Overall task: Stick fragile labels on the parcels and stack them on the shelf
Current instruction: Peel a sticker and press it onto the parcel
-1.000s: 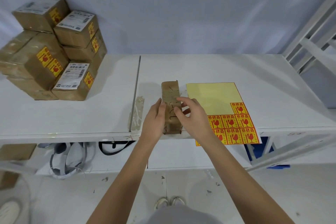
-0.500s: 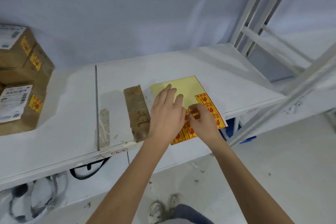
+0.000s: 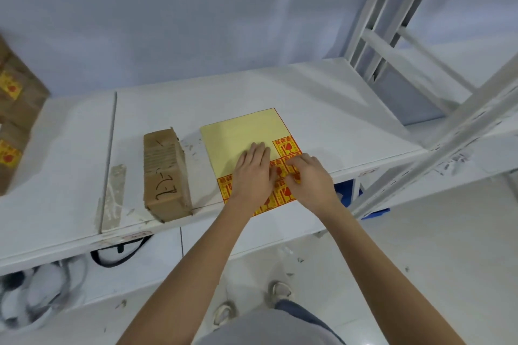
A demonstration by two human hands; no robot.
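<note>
The left hand [image 3: 253, 173] lay flat, fingers straight, pressing the label sheet [image 3: 244, 134]. Just beside it the right hand [image 3: 309, 179] curled its fingertips onto a fragile label [image 3: 290, 169]. The brown parcel [image 3: 165, 176] lay apart, beyond the left hand's outer side.

White shelving bay against a pale wall

Beyond the hand [image 3: 253, 173] rises a plain pale blue-grey wall [image 3: 196, 14], evenly lit, without harsh shadow. Under the hand runs a white shelf board [image 3: 322, 98], scuffed, with a seam [image 3: 110, 145] to its left and a strip of worn tape [image 3: 113, 196] beside that seam. Up and to the right of the hand stand white metal rack uprights [image 3: 392, 8] with slanted braces. Below the hand lies a light tiled floor [image 3: 420, 246] flecked with scraps; a lower white shelf [image 3: 157, 260] sits down to the left.
</note>
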